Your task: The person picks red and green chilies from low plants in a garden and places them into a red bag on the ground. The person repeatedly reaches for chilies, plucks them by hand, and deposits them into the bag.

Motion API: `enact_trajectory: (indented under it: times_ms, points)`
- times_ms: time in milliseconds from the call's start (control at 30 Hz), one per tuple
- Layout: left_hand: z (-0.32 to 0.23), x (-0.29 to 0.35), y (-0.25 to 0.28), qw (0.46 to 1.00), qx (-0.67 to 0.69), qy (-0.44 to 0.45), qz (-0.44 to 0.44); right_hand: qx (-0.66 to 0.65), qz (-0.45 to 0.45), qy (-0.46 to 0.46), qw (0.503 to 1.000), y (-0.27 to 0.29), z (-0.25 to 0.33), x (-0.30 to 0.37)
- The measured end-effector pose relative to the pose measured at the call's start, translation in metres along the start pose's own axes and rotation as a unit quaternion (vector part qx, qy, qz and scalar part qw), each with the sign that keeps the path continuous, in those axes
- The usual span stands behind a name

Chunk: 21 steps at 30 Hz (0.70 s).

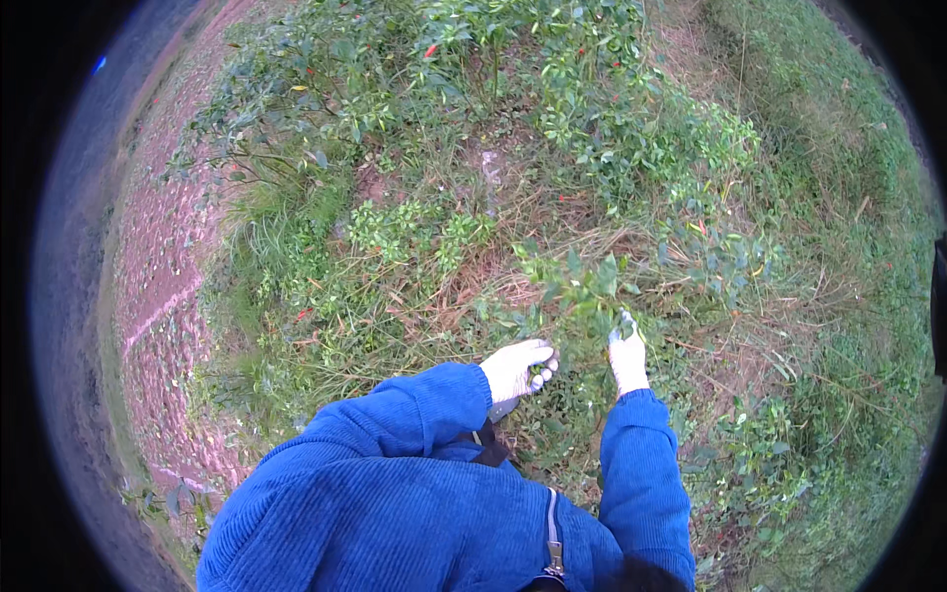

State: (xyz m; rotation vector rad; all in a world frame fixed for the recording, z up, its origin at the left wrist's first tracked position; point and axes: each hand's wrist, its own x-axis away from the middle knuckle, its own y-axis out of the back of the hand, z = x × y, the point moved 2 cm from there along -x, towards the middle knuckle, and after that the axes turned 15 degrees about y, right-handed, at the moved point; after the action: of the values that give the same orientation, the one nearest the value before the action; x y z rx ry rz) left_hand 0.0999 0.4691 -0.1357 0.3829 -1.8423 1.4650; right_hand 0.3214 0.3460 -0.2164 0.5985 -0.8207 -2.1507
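Note:
White gloves cover both hands, below blue ribbed sleeves. My left hand is curled closed around green chili peppers, bits of which show between the fingers. To the right, my right hand reaches up to a leafy chili plant. Its fingers are closed at the plant's edge on a slim green piece, which looks like a chili pepper; leaves partly cover it. The plant's leaves hang just ahead of and between my hands.
Taller chili bushes with scattered red peppers stand ahead. Weeds and dry grass cover the ground between them. A strip of reddish bare soil lies at the left, and thick grass grows on the right.

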Motion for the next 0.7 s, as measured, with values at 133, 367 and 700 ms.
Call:
enact_trajectory:
  times_ms: [133, 367, 700]
  points:
    - [0.002, 0.005, -0.01, 1.0, -0.016, 0.014, 0.02, 0.072, -0.058, -0.032, 0.995, 0.021, 0.049, -0.001]
    - [0.001, 0.006, -0.018, 0.991, -0.121, 0.0, -0.053, -0.289, 0.117, -0.028, 0.95, 0.038, 0.133, 0.021]
    - [-0.007, 0.02, -0.029, 0.967, -0.251, 0.014, 0.049, -0.414, 0.051, -0.152, 0.896, 0.029, 0.151, 0.018]
